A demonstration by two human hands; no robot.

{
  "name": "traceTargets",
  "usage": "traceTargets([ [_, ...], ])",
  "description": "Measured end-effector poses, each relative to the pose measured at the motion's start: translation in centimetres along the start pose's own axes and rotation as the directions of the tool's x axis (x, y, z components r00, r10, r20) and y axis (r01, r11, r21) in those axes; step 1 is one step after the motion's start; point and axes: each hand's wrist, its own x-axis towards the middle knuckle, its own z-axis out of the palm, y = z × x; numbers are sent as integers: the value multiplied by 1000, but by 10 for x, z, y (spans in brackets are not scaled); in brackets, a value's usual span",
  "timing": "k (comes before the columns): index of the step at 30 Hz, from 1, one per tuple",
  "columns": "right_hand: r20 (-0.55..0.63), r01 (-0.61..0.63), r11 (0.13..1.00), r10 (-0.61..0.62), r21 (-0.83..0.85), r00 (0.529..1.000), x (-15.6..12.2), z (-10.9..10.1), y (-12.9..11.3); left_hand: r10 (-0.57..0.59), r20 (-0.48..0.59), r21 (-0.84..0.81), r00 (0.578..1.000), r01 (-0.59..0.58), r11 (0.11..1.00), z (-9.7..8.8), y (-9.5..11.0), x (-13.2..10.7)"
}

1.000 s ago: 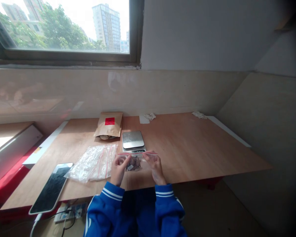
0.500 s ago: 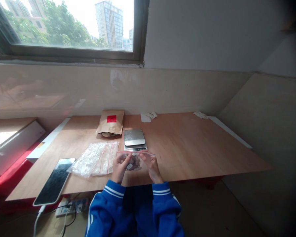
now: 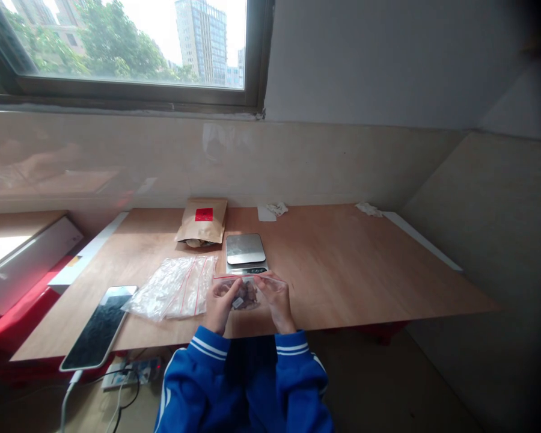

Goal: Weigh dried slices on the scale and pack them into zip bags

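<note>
Both hands hold a small clear zip bag (image 3: 246, 293) with a red seal strip and dark brown pieces inside, just above the near edge of the wooden table (image 3: 351, 264). My left hand (image 3: 219, 307) pinches its left side, my right hand (image 3: 277, 299) pinches its right side near the top strip. A small digital scale (image 3: 245, 251) with a steel plate sits right behind the bag. A brown paper pouch (image 3: 202, 222) with a red label lies behind the scale, to its left.
A pile of empty clear zip bags (image 3: 174, 294) lies left of my hands. A phone (image 3: 100, 326) on a cable rests at the table's near left. Crumpled tissues (image 3: 276, 209) and more paper (image 3: 366, 209) sit at the back by the wall.
My right hand has slid inward along the top of the bag, so the hands are closer together. The view has shifted slightly.
</note>
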Motion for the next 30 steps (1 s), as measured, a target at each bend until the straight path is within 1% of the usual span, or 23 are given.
traceTargets([
  [4,48,10,1000,-9,-9,999,1,0,4,13,-7,-6,1000,-13,1000,-1,-3,2],
  [8,99,31,999,-33,25,994,2,3,6,21,31,-20,999,-20,1000,0,-2,1],
  [11,50,45,998,-48,46,998,1,6,8,62,84,-43,995,-58,997,3,2,-1],
  [14,3,69,998,-69,12,998,0,8,9,108,93,-42,990,-105,994,7,5,-3],
  [16,-27,75,997,-75,-14,997,0,11,10,106,75,-41,992,-103,994,10,5,-3],
  [18,-54,77,997,-78,-22,995,0,14,10,86,30,-45,996,-85,995,12,4,-3],
  [21,-42,76,997,-77,-10,996,1,18,11,71,-37,-60,997,-73,996,15,3,-3],
  [25,-26,77,997,-78,-15,997,1,20,9,53,-58,-91,997,-58,994,19,1,-4],
  [30,-65,80,996,-82,-25,995,-3,20,3,25,-103,-90,994,-34,995,21,-1,-6],
])
